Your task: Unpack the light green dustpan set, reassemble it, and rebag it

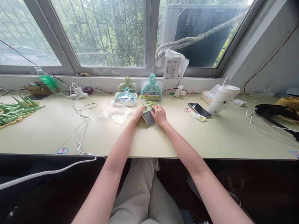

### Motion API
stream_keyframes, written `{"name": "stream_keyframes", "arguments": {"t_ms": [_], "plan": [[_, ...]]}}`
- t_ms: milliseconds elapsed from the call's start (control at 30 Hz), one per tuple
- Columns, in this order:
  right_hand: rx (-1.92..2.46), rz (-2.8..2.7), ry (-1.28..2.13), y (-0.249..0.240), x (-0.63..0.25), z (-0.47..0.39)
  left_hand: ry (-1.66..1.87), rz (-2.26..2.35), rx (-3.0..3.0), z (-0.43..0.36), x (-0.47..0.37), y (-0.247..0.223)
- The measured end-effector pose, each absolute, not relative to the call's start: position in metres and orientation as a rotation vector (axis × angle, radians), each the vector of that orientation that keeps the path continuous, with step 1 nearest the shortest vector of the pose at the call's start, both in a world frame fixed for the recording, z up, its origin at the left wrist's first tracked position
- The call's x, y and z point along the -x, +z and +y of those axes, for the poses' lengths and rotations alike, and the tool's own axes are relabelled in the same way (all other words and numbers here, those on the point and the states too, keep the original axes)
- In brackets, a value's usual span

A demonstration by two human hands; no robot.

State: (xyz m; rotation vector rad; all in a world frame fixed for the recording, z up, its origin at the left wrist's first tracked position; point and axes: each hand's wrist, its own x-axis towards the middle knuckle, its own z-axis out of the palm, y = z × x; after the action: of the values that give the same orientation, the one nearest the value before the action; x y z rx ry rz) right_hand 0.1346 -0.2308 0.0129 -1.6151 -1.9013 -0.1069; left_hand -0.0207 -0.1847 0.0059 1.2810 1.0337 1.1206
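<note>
A small green dustpan-and-brush set (147, 105) is between my hands above the middle of the desk, its grey bristles toward me and its handle pointing away. My left hand (139, 112) is closed round its left edge. My right hand (159, 114) grips the right side, with fingers over the bristles. Crumpled clear plastic wrap (118, 113) lies left of my left hand. Behind are a blue set (125, 97), a darker green set (127, 83) and a teal set (152, 88), all in clear plastic.
A printed card (194, 114), a black phone (199, 109) and a white cup with straw (220, 101) stand to the right. White cables (81, 124) cross the desk at left, near a green bottle (49, 81). A paper-wrapped pack (174, 64) rests on the sill.
</note>
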Motion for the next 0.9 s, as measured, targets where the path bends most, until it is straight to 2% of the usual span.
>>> {"name": "stream_keyframes", "arguments": {"t_ms": [233,900], "plan": [[1.742,-1.753,-0.059,0.013,-0.132,-0.231,1.015,1.013,-1.272,-0.190,0.017,0.009],[1.632,-1.818,0.017,0.009,-0.142,-0.216,0.880,0.818,-1.306,-0.212,0.016,0.023]]}}
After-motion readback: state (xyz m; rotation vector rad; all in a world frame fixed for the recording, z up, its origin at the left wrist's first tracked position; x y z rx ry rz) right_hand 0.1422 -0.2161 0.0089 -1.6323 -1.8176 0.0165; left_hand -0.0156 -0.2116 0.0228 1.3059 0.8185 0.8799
